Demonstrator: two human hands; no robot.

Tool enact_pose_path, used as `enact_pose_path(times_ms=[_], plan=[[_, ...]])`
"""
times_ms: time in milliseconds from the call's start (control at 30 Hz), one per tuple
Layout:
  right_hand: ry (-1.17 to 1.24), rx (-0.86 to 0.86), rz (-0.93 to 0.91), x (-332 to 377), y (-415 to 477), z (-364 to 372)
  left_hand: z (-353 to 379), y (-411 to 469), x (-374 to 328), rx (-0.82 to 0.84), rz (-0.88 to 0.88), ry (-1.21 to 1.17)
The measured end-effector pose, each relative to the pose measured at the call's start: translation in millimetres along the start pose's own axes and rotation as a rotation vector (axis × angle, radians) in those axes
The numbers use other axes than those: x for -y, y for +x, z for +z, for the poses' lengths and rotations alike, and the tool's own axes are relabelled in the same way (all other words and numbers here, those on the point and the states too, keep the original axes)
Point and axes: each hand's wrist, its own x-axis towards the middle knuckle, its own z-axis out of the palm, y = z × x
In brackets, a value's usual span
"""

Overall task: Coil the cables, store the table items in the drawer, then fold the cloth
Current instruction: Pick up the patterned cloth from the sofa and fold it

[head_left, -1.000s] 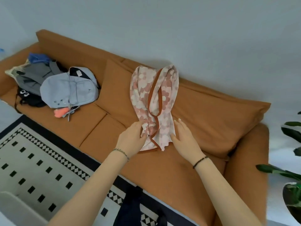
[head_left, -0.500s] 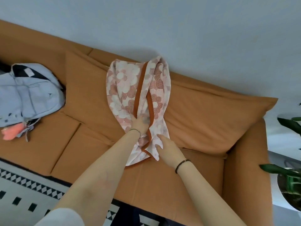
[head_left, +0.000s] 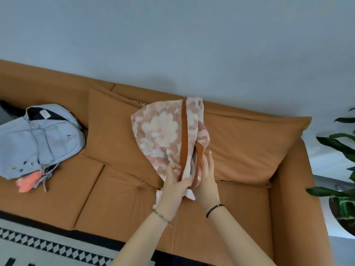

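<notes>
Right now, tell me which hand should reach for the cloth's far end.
Right, probably. The right hand lies with straight fingers along the cloth, farther up it, while the left hand grips the near end and can anchor it.

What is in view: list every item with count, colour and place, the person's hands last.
wall: 1, pale blue-grey, behind the sofa
sofa: 1, orange-brown, along the wall
back cushions: 2, orange-brown, on the sofa
floral cloth: 1, pink and white with rust-brown trim, bunched against the back cushions
backpack: 1, light blue, left on the sofa seat
soft item: 1, coral pink, at the backpack's lower edge; kind unclear
rug: 1, black and white pattern, floor, lower left
plant: 1, green, right edge
chain bracelet: 1, thin, left wrist
bead bracelet: 1, dark, right wrist
left hand: grips the cloth's lower end
right hand: fingers straight along the cloth's right side
</notes>
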Motion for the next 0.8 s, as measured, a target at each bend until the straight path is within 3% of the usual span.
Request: enact_pose_path(times_ms=[67,100,167,267,333,400,500,567,667,700,733,800], plan=[[-0.104,-0.131,-0.165,4,-6,-5,3,-19,-6,0.007,-0.094,-0.107],[-0.029,-0.228,-0.160,9,-17,-14,0,-32,-13,0.033,-0.120,-0.128],[-0.077,-0.262,-0.282,16,-37,-27,-10,-47,-25,-0.010,-0.134,-0.080],[-0.024,-0.172,-0.323,20,-77,-38,-38,-58,-32,-0.403,-0.098,0.179],[-0.014,-0.125,-0.338,18,-105,-40,-60,-61,-28,-0.540,-0.109,0.387],[-0.007,-0.033,-0.299,18,-142,-45,-72,-76,-21,-0.522,-0.225,0.423],[0.125,0.069,-0.200,28,-165,-57,-77,-91,-21,-0.427,-0.420,0.068],[0.250,0.076,-0.084,30,-176,-71,-72,-108,-30,-0.356,-0.480,0.008],[0.242,0.039,-0.011,28,-183,-98,-78,-122,-60,-0.107,-0.353,0.195],[0.201,0.039,-0.016,25,-185,-107,-76,-127,-70,-0.096,-0.290,0.359],[0.168,0.059,-0.006,23,-187,-116,-71,-132,-87,-0.168,-0.272,0.433],[0.088,0.074,-0.001,28,-185,-140,-66,-133,-119,-0.317,-0.032,0.471]])
